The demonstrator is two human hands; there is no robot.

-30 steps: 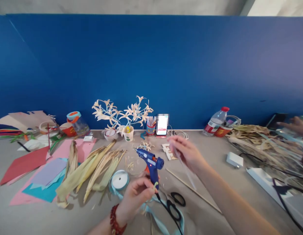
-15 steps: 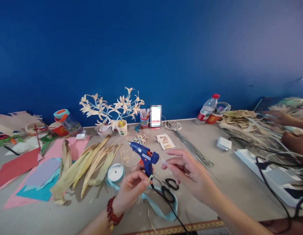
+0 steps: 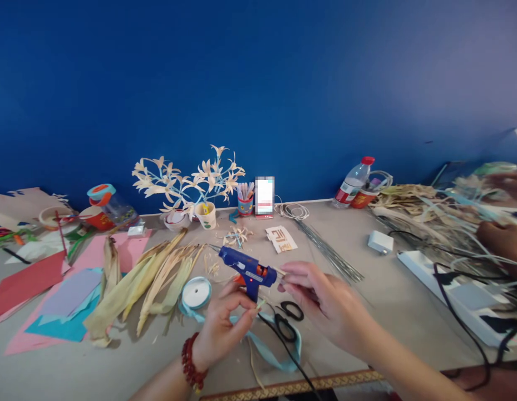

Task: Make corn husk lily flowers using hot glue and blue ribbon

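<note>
1. Two hands busy, and everything centres on the blue glue gun (image 3: 247, 267), held up over the counter (image 3: 345, 328) in front of the person.
2. Left hand (image 3: 222, 324): fingers wrapped around the gun's grip, under the barrel. Thumb and forefinger also pinch a small pale-green strip (image 3: 261, 305) beside the foot of that grip.
3. Right hand (image 3: 320, 291): fingertips together just behind the gun's rear end, clamped on a thin pale stick (image 3: 284, 273) mostly hidden by the fingers. Looks like a glue stick; whether its tip is inside the gun, I can't tell.
4. So the step in hand, as I read it: feeding that stick into the back of the gun.
5. Next move seems to call for a straight push along the barrel, left hand bracing, fingers well off the nozzle, green strip not dropped.
6. Direction check! Nozzle faces left and away from the person; the long axis runs back from it, slanting lower in view, to the rear end at the right hand. Grip drops toward the person.
7. Around the gun: ribbon spool (image 3: 191, 295) to its left, dry husks (image 3: 152, 289) farther left, scissors (image 3: 276, 324) on its near side, white card (image 3: 281, 240) beyond its rear end.
</note>
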